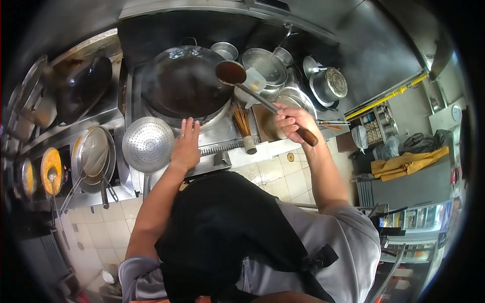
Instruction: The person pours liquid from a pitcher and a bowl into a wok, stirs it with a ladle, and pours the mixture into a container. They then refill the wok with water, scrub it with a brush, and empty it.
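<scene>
You stand in a commercial kitchen: pale tiled floor [295,174] at centre frame, a stainless steel backsplash [374,45] across the top, grey counter [414,184] at right, lit dimly.

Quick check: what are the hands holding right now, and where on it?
The right hand grips a ladle by its handle's wooden end. The left hand holds nothing, resting flat by the wok.

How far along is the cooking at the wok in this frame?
Done: the wok sits on the burner holding only a dark, steaming film; no solid food shows in it. In hand: the right hand grips a ladle with dark liquid in its bowl over the wok's rim; the left hand rests flat at the stove edge. Left: the perforated strainer lies unused beside it.
</scene>
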`<control>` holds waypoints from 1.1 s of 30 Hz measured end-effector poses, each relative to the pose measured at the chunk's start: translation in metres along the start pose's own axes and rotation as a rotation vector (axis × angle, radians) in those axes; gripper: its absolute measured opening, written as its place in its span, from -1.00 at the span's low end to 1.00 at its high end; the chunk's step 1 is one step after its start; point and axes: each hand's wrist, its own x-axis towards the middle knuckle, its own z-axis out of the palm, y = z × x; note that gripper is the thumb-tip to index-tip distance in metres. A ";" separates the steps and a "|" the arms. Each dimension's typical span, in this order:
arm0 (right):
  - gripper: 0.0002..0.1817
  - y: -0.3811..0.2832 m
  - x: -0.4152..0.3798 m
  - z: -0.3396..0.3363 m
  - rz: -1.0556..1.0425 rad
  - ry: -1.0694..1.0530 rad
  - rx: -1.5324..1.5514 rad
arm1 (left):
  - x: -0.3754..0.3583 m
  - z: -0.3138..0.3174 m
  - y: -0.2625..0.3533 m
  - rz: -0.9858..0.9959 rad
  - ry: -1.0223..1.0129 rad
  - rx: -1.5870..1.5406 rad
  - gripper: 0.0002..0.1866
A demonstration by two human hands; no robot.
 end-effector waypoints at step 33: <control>-0.20 0.043 0.029 -0.065 -0.233 0.145 -0.411 | 0.046 -0.008 0.003 -0.003 0.175 0.006 -0.53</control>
